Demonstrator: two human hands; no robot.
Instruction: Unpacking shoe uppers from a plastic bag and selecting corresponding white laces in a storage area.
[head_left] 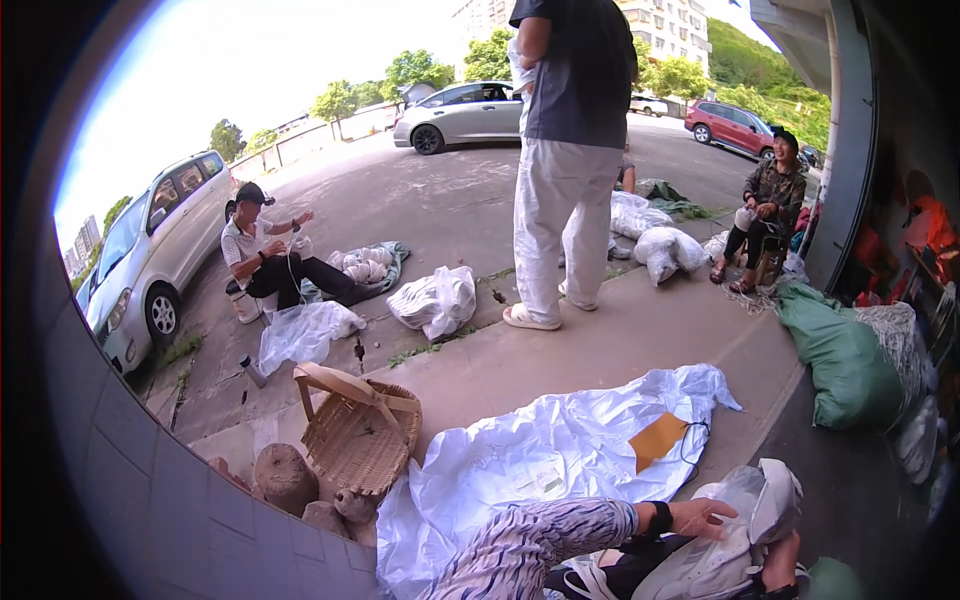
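Observation:
My left hand, on a striped-sleeved arm with a black wristband, lies across a grey translucent plastic bag in my lap and pinches its upper fold. My right hand comes up from the lower edge under that bag. Its fingers are hidden behind the plastic. A large white plastic sack with an orange label is spread on the pavement just in front of me.
A wicker basket and stones lie at the left. One person stands ahead; seated people are at left and right. Filled white bags, a green sack and parked cars surround us.

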